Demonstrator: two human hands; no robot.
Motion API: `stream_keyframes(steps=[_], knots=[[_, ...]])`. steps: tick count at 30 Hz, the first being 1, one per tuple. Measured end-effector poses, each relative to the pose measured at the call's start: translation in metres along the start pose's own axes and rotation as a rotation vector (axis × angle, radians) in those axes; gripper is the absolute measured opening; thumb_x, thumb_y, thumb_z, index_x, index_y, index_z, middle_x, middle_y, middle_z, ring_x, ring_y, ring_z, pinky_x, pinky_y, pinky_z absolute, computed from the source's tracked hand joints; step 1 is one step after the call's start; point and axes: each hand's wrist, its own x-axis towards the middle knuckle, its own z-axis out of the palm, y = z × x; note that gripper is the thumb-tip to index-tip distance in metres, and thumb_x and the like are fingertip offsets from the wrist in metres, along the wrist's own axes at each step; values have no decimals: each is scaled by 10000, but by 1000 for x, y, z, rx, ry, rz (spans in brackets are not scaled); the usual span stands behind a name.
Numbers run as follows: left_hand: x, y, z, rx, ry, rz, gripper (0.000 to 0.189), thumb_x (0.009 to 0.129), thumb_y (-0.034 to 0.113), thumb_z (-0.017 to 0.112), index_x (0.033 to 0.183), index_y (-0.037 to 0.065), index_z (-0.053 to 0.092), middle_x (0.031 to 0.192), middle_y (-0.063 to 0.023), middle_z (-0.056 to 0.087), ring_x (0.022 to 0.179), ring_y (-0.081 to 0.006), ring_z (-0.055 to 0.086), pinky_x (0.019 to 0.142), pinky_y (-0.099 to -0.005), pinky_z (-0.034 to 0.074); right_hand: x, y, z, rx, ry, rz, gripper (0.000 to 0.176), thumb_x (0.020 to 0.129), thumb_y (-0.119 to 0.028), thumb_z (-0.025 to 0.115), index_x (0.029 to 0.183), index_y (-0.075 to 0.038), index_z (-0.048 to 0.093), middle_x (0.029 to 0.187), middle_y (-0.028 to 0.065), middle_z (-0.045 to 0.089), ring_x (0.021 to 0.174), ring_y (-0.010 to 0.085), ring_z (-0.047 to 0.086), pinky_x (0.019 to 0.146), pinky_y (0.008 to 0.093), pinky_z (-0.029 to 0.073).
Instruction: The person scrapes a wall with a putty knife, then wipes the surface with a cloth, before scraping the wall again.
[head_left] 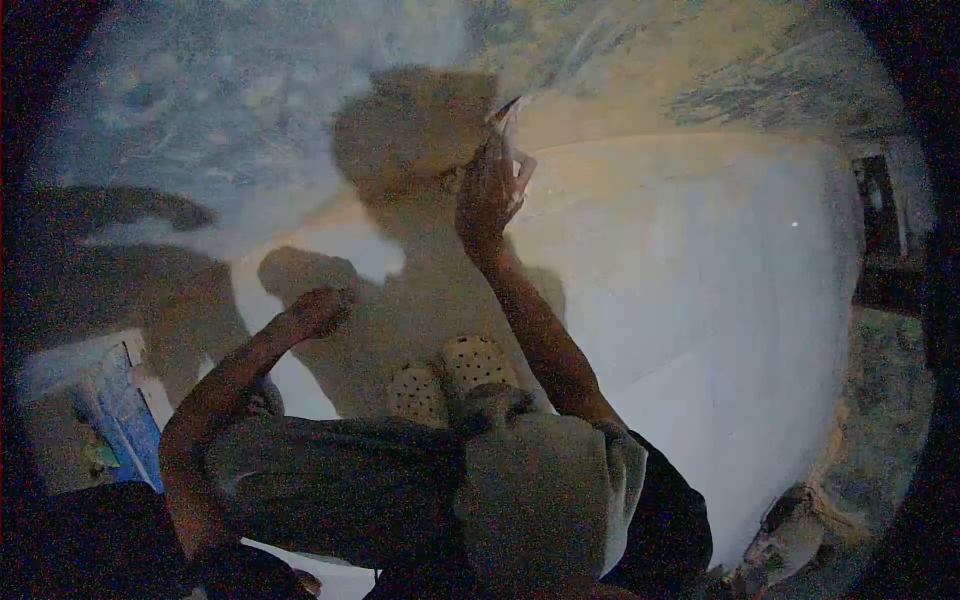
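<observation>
The view is dim and grainy, with a fisheye bend that curves everything toward a black rim at the corners. A warm orange glow lies across the upper middle, while the pale surface point(720, 300) at the right is the brightest area, cool and bluish. Light comes from behind the person, throwing a broad, soft-edged shadow point(410, 130) of head and shoulders forward. The right hand point(490, 195) and left hand point(320, 305) look dark and reddish, their detail smeared. The left edge sinks into near black.
</observation>
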Motion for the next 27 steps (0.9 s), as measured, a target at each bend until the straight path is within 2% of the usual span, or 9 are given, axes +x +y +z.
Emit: stream_keyframes(steps=[3,6,9,13,15,18,22,24,27], knots=[[8,-28,18,876,246,358,274,879,169,471,1102,46,571,1108,-172,579,895,-340,605,801,-443,493,-21,16,6,160,-69,127,345,846,-6,542,1188,-57,531,946,100,604,828,264,480,657,365,423],[49,-127,30,1000,292,857,302,891,200,472,1144,50,543,1111,-179,576,932,-344,595,825,-463,477,-10,23,0,0,-101,61,360,845,5,535,1200,-53,521,1004,109,586,825,271,477,653,355,428],[8,-55,14,791,-49,322,343,893,196,468,1194,35,502,1142,-186,566,946,-354,593,827,-463,477,-16,32,4,39,-116,167,360,853,10,520,1210,-31,496,1083,147,547,841,299,483,692,387,430],[7,-51,13,809,17,297,363,887,205,480,1194,10,498,1108,-200,576,946,-359,593,820,-469,477,-13,23,-3,-119,-74,-123,320,914,-67,472,1225,5,443,1104,211,510,893,355,495,769,445,410],[-1,-36,13,748,61,164,341,886,213,493,1141,-11,520,1068,-210,592,933,-362,598,804,-471,483,2,3,-9,247,-177,313,331,950,-135,421,1238,28,410,1104,241,502,940,390,493,819,463,395],[24,-68,18,909,116,438,344,878,223,509,1139,-1,521,1107,-217,576,935,-360,596,809,-472,477,-10,14,0,19,-189,176,372,983,-216,358,1234,55,398,1109,257,491,984,406,485,851,459,394],[26,-72,21,810,-20,189,329,865,198,513,1152,38,535,1211,-197,529,954,-355,589,839,-458,470,-14,21,2,78,-105,60,341,979,-187,371,1197,71,416,1051,269,503,926,394,504,815,473,400],[38,-114,24,1051,97,658,332,848,185,520,1159,71,547,1243,-173,509,980,-342,578,846,-446,467,-17,22,6,324,-149,223,325,962,-131,397,1227,56,411,917,241,530,793,356,525,697,448,420],[25,-82,21,790,105,382,332,834,184,536,1152,90,556,1244,-151,513,981,-342,573,838,-438,474,-34,43,11,120,-251,101,430,909,-20,451,1328,11,360,724,179,542,602,285,521,523,387,408]])
